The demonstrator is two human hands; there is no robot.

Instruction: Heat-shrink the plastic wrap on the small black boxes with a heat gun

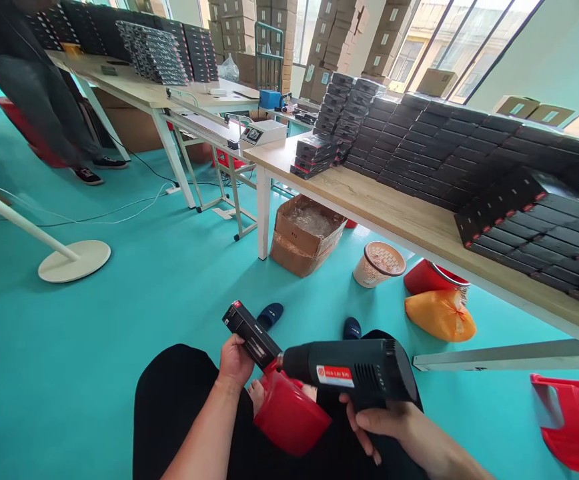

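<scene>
My left hand (236, 363) grips a slim black box (252, 333) with white print and a red corner, tilted above my lap. Wrapped around the handle of a dark green heat gun (354, 370) is my right hand (384, 423). The gun's nozzle points left and sits close to the box's lower end; whether they touch I cannot tell. Below both hands, between my legs, is a glossy red plastic stool (292, 413). Part of the gun's handle is hidden by my fingers.
Stacked black boxes (419, 150) line the wooden table (364, 187) on the right. Under it stand a cardboard box (294, 243), a wastebasket (377, 270) and an orange bag (439, 315). A sealing machine (262, 132) is farther back. Another person (34, 80) stands at the far left.
</scene>
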